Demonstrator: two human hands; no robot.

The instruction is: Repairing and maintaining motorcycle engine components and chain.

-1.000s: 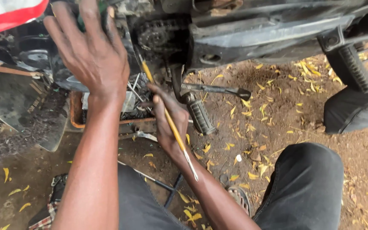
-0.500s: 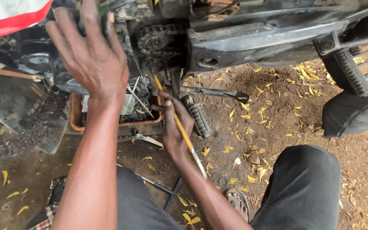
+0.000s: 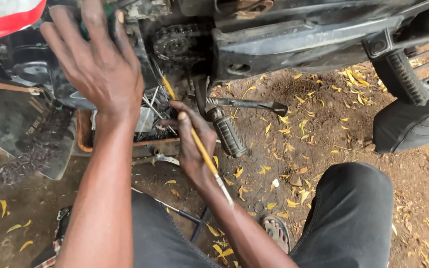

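The spread left hand (image 3: 98,64) covers part of the dark, greasy motorcycle engine (image 3: 140,30). The thin yellow-handled tool (image 3: 197,144) vanishes at its upper tip among the engine parts, so its working end cannot be told. The black rubber tyre (image 3: 413,119) is cut off by the right edge.

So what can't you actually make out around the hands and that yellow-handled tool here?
Head view only:
- Tip of the yellow-handled tool: lost among dark engine parts.
- What the left hand presses on: covered by the hand itself.
- Right hand fingertips: curled under, hidden behind the tool.
- Chain sprocket: partly hidden in shadow.
- Rear tyre: cut off at the right edge.
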